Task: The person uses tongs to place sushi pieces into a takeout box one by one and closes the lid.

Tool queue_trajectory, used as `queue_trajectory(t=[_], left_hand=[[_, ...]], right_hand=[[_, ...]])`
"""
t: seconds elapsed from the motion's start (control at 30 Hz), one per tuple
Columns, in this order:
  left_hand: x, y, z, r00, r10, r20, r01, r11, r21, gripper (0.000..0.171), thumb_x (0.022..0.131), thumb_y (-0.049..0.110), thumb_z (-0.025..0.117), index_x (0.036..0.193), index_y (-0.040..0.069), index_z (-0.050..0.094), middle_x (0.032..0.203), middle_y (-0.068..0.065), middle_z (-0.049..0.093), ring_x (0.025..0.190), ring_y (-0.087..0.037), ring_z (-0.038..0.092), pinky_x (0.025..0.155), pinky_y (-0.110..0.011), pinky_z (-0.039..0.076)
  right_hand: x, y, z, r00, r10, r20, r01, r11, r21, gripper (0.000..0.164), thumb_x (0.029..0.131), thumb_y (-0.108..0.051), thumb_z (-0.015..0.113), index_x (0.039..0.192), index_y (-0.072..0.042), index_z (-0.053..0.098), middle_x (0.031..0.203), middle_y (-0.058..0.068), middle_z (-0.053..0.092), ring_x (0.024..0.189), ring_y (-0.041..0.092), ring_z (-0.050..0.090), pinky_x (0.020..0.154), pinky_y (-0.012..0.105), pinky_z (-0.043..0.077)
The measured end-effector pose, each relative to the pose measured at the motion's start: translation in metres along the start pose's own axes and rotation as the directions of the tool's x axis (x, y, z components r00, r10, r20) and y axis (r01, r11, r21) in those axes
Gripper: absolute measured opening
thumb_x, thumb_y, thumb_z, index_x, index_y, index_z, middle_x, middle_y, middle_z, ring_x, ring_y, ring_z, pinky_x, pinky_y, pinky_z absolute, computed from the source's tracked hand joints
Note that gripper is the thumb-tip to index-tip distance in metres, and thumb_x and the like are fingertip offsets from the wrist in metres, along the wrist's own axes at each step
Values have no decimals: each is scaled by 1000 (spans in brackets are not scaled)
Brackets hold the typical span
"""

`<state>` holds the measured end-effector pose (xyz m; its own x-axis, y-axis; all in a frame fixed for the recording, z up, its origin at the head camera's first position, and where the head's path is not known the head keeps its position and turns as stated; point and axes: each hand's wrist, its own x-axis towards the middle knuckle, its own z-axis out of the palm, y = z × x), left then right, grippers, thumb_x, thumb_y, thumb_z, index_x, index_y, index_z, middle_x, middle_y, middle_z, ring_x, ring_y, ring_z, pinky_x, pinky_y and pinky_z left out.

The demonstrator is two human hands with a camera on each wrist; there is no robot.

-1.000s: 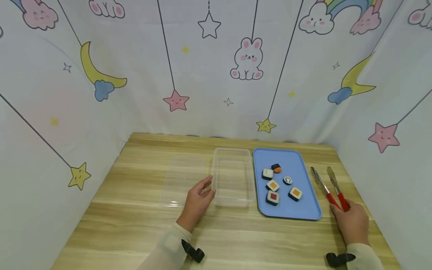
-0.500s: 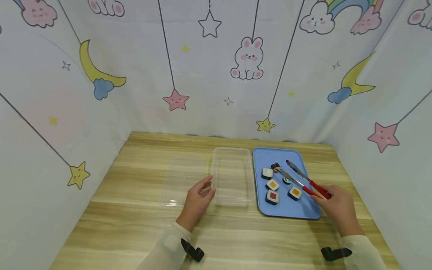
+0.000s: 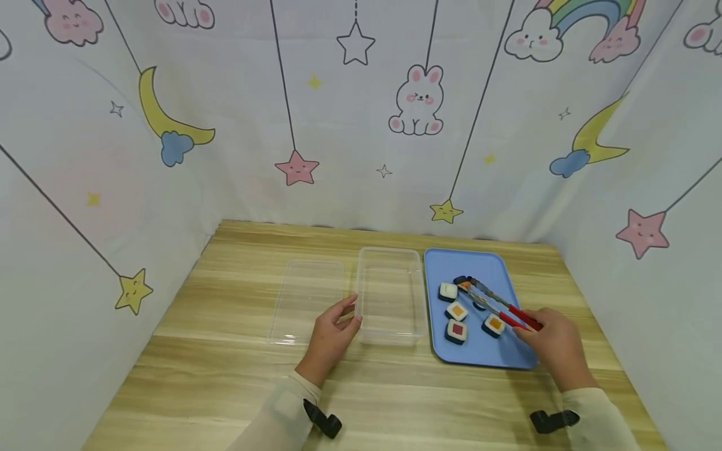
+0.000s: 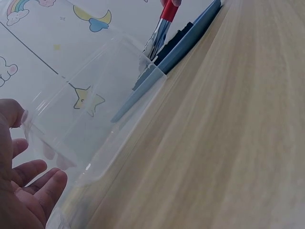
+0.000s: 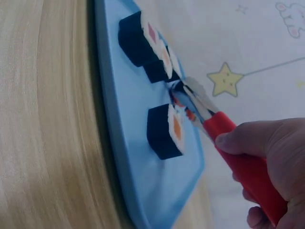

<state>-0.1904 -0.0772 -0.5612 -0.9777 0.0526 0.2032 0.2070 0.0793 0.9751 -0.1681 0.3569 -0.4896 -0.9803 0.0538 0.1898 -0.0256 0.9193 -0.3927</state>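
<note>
My right hand [image 3: 554, 341] holds metal tongs [image 5: 248, 174] by their red handles over the blue tray [image 3: 479, 351]. The tips of the tongs are close around a dark-wrapped toy sushi piece [image 3: 465, 285] with orange on it, near the tray's far side. In the right wrist view the tongs partly hide that piece. My left hand [image 3: 333, 335] has loosely spread fingers, with fingertips at the left rim of a clear plastic container [image 3: 389, 341]. In the left wrist view one fingertip touches the container's rim [image 4: 28, 126].
Several other toy sushi pieces lie on the tray, among them one with a red centre [image 3: 456, 331] and one with an orange centre [image 3: 494, 324]. A clear flat lid [image 3: 307, 294] lies left of the container. A patterned cloth [image 3: 361, 138] rises behind the wooden table [image 3: 395, 401].
My right hand has brought the tongs from the table right of the tray leftward over it, and their tips have drawn together around the orange-and-dark piece. My left hand stays at the container.
</note>
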Motion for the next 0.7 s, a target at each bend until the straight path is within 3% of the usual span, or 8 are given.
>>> queue_trajectory(t=[0.2, 0.37, 0.53, 0.7], left_hand=[[0, -2, 0, 1000, 6, -7, -6, 1000, -14, 48, 95, 2, 73, 141, -3, 61, 144, -21, 59, 127, -40, 62, 98, -42, 58], [0, 0, 0, 1000, 8, 0, -8, 1000, -13, 48, 96, 3, 73, 142, -2, 61, 144, -21, 59, 128, -40, 61, 98, -40, 58], [-1, 2, -1, 1000, -10, 14, 9, 1000, 10, 48, 97, 4, 72, 144, 1, 60, 144, -21, 59, 129, -39, 60, 98, -35, 58], [-2, 2, -2, 1000, -16, 13, 16, 1000, 24, 48, 97, 6, 72, 143, 2, 61, 142, -23, 59, 129, -39, 60, 98, -37, 59]], right_hand=[[5, -8, -13, 995, -85, -59, 84, 996, -21, 39, 79, -14, 90, 109, 6, 77, 92, 19, 71, 78, 34, 64, 62, 44, 55], [15, -31, -29, 991, -118, -64, 119, 993, 6, 41, 81, -16, 89, 114, 4, 76, 99, 21, 71, 85, 37, 63, 63, 46, 59], [30, -70, -36, 986, -164, 38, 161, 985, 59, 44, 83, -18, 89, 120, 1, 76, 105, 19, 71, 90, 34, 63, 66, 43, 62], [54, -115, -22, 949, -262, 177, 255, 965, 61, 40, 84, -21, 89, 118, -3, 78, 103, 11, 72, 88, 29, 63, 67, 39, 60]])
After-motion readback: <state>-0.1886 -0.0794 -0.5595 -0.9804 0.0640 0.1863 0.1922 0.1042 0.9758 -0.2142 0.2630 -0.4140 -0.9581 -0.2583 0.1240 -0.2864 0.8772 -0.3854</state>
